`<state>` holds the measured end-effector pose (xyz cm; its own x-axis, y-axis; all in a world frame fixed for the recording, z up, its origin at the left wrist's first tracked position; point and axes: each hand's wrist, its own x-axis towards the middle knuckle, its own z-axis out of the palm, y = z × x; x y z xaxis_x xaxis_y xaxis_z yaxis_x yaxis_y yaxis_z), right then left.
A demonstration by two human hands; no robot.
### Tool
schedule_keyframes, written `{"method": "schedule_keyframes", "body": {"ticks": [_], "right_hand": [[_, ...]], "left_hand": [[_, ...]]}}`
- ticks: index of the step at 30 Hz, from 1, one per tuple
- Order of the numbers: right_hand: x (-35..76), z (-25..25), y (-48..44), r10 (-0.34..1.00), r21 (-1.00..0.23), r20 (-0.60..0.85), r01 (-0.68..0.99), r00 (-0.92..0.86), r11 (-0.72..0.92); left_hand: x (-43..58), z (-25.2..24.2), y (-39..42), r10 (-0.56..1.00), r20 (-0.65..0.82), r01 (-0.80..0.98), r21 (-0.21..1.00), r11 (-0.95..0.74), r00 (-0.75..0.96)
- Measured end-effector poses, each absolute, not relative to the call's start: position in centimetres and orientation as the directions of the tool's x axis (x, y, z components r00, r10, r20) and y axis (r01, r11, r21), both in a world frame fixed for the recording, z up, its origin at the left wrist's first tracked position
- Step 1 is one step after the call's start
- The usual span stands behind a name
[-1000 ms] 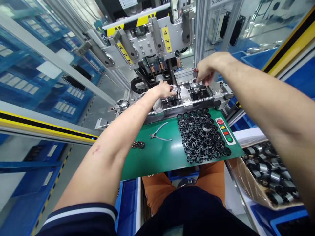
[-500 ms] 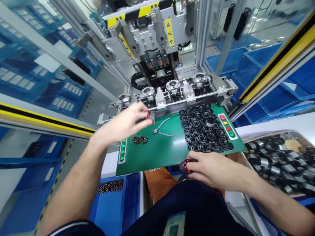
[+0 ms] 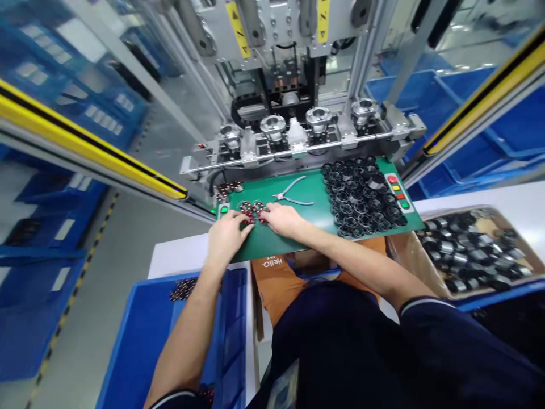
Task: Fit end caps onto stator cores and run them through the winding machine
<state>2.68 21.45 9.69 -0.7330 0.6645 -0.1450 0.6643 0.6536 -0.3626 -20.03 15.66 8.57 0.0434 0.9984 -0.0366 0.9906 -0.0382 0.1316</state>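
Both hands rest on the left part of a green work mat point(image 3: 293, 227). My left hand point(image 3: 226, 232) and my right hand point(image 3: 283, 218) meet at a small cluster of red-and-black wound parts point(image 3: 252, 209), fingers curled over them. What each hand grips is partly hidden. A pile of black ring-shaped parts point(image 3: 360, 196) covers the mat's right side. Small pliers point(image 3: 294, 194) lie between the cluster and the pile.
Behind the mat a machine fixture point(image 3: 298, 133) carries several round metal nests. A button strip point(image 3: 398, 190) edges the mat's right side. A cardboard box of metal cylinders point(image 3: 472, 250) sits right. A blue bin point(image 3: 170, 329) with wound parts lies lower left.
Both hands pulled back from the machine nests with wound parts and came together at the cluster on the mat's left. The view dropped and shifted left.
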Motion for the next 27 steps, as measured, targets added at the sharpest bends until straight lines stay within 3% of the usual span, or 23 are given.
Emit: {"method": "schedule_keyframes", "body": {"ticks": [4,6,8,13,21,24,27], "right_hand": [[10.9,8.6,17.7,0.705,-0.412,0.023,0.635,-0.709,0.653],[16.7,8.6,15.0,0.763,-0.422,0.109,0.665,-0.637,0.616],[22.3,8.8,12.8,0.841,-0.411,0.198,0.736,-0.503,0.537],[30.1,8.1,11.8,0.907,-0.36,0.325,0.852,-0.267,0.38],[30.2,5.3,13.1,0.886,-0.334,0.356,0.844,-0.299,0.419],[30.8,6.5,12.5,0.856,-0.36,0.433,0.816,-0.282,0.451],[30.3,8.4,11.0,0.822,-0.467,0.527,0.735,-0.216,0.492]], "left_hand": [[-17.7,9.2,14.1,0.948,0.317,0.963,0.249,-0.104,0.02],[-14.9,9.0,13.4,0.849,0.519,0.892,0.335,-0.304,0.094],[-11.0,8.4,13.1,0.755,0.62,0.775,0.362,-0.519,0.216],[-0.8,5.2,14.6,0.686,0.583,0.622,0.356,-0.697,0.435],[5.0,2.9,15.7,0.735,0.5,0.68,0.334,-0.652,0.459],[3.4,4.6,14.7,0.762,0.537,0.649,0.443,-0.619,0.36],[0.1,6.6,12.9,0.838,0.517,0.558,0.649,-0.516,0.174]]}}
